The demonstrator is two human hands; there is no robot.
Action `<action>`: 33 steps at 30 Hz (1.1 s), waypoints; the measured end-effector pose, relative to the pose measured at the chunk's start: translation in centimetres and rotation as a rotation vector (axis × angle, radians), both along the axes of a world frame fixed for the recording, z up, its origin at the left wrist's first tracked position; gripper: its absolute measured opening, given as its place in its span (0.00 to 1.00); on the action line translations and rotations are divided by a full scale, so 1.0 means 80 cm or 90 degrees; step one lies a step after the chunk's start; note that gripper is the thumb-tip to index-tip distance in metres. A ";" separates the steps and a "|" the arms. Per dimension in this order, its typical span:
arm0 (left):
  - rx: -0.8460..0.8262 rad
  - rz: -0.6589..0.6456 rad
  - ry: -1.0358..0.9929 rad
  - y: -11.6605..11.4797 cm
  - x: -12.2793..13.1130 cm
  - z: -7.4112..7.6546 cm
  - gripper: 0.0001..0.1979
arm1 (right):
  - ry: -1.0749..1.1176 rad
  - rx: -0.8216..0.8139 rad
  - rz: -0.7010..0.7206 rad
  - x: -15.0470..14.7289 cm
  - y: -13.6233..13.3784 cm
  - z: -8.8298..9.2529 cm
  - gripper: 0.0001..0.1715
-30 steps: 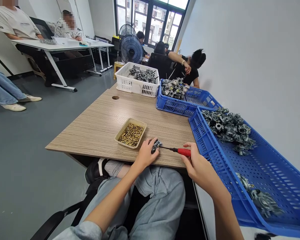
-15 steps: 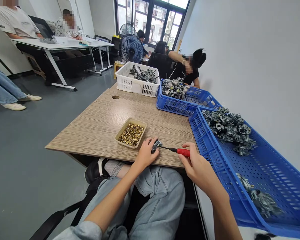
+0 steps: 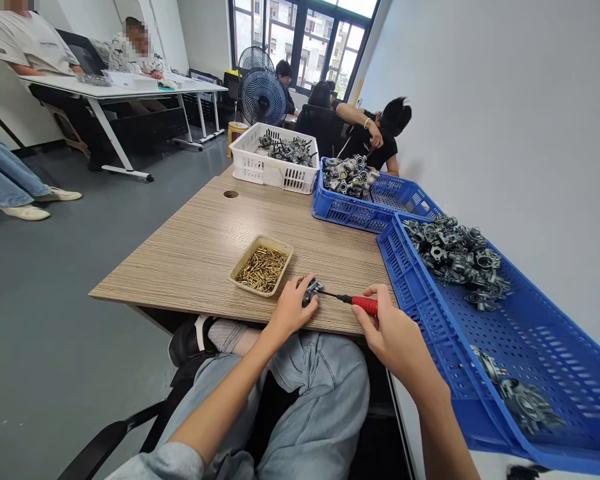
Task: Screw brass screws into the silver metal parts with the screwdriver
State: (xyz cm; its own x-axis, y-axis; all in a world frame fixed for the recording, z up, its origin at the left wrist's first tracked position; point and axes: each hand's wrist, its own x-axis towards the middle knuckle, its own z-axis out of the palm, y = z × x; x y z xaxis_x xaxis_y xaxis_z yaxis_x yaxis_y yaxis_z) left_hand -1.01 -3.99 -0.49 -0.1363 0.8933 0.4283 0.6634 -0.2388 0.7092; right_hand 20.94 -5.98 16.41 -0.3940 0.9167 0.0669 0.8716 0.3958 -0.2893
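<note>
Near the front edge of the wooden table (image 3: 190,247), my left hand (image 3: 294,305) is closed around a small grey metal carburetor (image 3: 313,289), partly hidden by the fingers. My right hand (image 3: 387,323) grips the red handle of a screwdriver (image 3: 364,305), held almost level. Its dark shaft points left, and the tip meets the side of the carburetor; the exact contact point is too small to make out. Just left of my left hand stands a shallow beige tray (image 3: 235,277) filled with small brass jets (image 3: 263,269).
A blue crate (image 3: 430,333) with many carburetors (image 3: 455,257) stands along the right side. Behind it are another blue crate (image 3: 350,217) and a white crate (image 3: 275,175), both holding metal parts. A co-worker (image 3: 383,137) bends over beyond them. Fans (image 3: 263,99) stand at the back.
My right hand and the screwdriver have shifted very slightly left. My left hand stays on the carburetor in the same place.
</note>
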 end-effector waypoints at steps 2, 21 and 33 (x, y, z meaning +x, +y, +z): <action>0.000 0.001 -0.002 0.000 0.000 0.000 0.30 | 0.055 -0.024 0.046 0.008 0.001 -0.002 0.15; -0.006 0.002 -0.003 -0.001 -0.001 0.000 0.29 | 0.099 -0.025 0.094 0.003 -0.001 -0.004 0.11; -0.009 -0.003 0.026 0.000 -0.006 0.002 0.28 | -0.027 0.013 -0.016 0.003 0.002 0.004 0.14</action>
